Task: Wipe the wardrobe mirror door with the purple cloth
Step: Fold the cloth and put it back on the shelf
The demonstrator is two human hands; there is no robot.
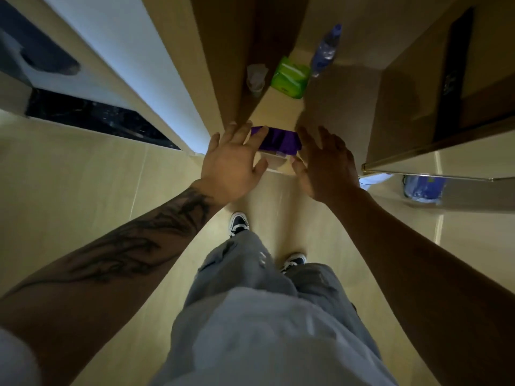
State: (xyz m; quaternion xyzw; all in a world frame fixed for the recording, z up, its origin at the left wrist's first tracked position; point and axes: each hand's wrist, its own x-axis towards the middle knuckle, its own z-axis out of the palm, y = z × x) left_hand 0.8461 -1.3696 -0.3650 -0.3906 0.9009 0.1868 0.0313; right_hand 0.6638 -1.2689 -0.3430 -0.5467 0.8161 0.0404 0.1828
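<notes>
A folded purple cloth (278,140) lies on the front edge of a wooden shelf (278,110) inside the open wardrobe. My left hand (232,162) hovers just left of the cloth, fingers spread, its fingertips overlapping the cloth's left end. To the right of the cloth my right hand (324,162) is held with its fingers apart and empty. The wardrobe door (418,87) stands open on the right, seen at a steep angle; a reflective strip shows along its lower edge.
Further back on the shelf stand a clear plastic cup (256,79), a green wipes pack (289,79) and a water bottle (326,51). A wooden wardrobe side panel (178,71) rises on the left. Below are pale floor tiles (69,174) and my shoes.
</notes>
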